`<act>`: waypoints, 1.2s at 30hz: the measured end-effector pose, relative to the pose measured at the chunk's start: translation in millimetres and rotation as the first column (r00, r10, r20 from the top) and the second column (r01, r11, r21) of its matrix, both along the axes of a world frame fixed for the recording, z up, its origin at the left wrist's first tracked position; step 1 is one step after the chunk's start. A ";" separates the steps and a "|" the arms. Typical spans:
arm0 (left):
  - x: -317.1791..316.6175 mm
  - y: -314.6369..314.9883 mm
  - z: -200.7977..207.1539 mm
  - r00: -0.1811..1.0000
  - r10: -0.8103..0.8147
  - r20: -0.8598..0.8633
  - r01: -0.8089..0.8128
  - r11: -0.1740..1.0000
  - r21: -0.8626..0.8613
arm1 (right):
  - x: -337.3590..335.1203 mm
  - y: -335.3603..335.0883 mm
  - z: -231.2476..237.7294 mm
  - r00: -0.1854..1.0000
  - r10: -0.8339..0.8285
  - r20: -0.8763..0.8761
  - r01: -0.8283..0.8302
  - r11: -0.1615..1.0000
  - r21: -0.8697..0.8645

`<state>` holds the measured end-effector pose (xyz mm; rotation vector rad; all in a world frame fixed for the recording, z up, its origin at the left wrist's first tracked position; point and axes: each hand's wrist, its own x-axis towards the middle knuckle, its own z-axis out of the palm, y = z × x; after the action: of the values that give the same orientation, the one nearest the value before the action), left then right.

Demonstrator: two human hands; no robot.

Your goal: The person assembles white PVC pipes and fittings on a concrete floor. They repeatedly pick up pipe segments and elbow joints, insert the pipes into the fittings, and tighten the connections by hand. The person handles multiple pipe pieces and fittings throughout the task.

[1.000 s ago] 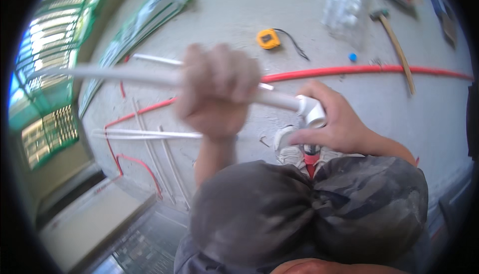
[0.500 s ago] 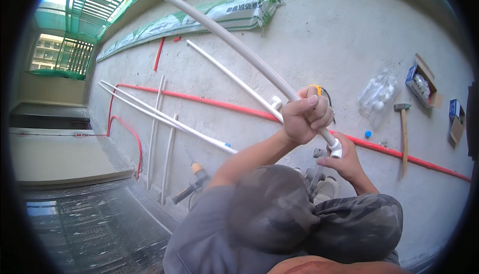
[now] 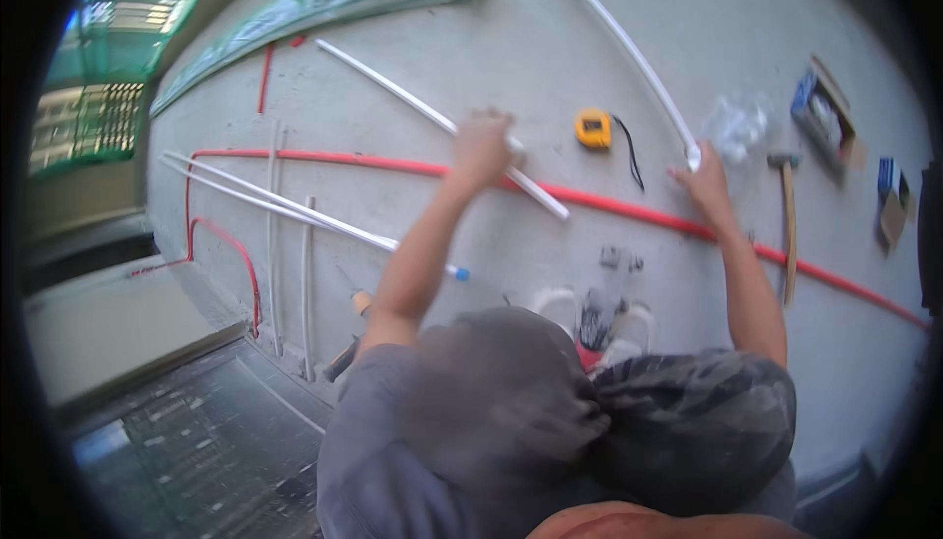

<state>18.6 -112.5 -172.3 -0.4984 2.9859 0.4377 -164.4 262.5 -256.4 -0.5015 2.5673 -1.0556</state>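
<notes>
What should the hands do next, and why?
Perhaps the left hand should gently lift the straight white plastic pipe that crosses the long red plastic pipe: it is right at that pipe, though blur hides whether it grips, while the right hand already holds another white plastic pipe by its near end.

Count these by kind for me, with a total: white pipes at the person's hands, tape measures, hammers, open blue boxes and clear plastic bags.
White pipes: 2 (one at each hand)
Yellow tape measure: 1
Hammer: 1
Open blue boxes: 2
Clear plastic bag: 1
Total: 7
</notes>
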 end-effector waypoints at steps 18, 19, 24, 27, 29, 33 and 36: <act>72.3 -34.2 70.9 0.922 -0.376 0.094 0.388 0.894 -0.223 | 68.3 -199.6 64.8 0.382 0.891 -0.245 -0.846 0.444 0.295; 72.2 -36.7 76.5 0.924 -0.375 0.075 0.382 0.895 -0.229 | 69.5 -210.4 54.7 0.371 0.897 -0.241 -0.850 0.433 0.300; 93.4 -53.4 99.1 0.920 -0.293 -0.261 0.214 0.932 -0.293 | 79.9 -247.2 64.9 0.452 0.891 -0.035 -0.852 0.443 0.280; 104.2 -41.9 104.8 0.857 -0.167 -0.488 0.118 0.985 -0.130 | 89.8 -249.6 47.4 0.486 0.861 -0.152 -0.831 0.509 0.227; 103.4 -22.0 117.6 0.775 -0.167 -0.610 0.123 0.986 -0.115 | 90.1 -250.7 39.6 0.477 0.866 -0.151 -0.831 0.500 0.244; 94.4 10.8 140.7 0.681 -0.208 -0.702 0.190 0.976 -0.105 | 87.4 -237.2 30.3 0.578 0.788 -0.213 -0.800 0.599 0.045; 93.1 17.0 156.2 0.683 -0.232 -0.692 0.239 0.967 -0.089 | 93.8 -218.1 43.3 0.773 0.634 0.000 -0.563 0.688 -0.458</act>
<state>111.7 -95.5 -16.1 0.1193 3.6934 0.7605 -70.6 44.3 -213.1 -1.2231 1.7795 -1.3253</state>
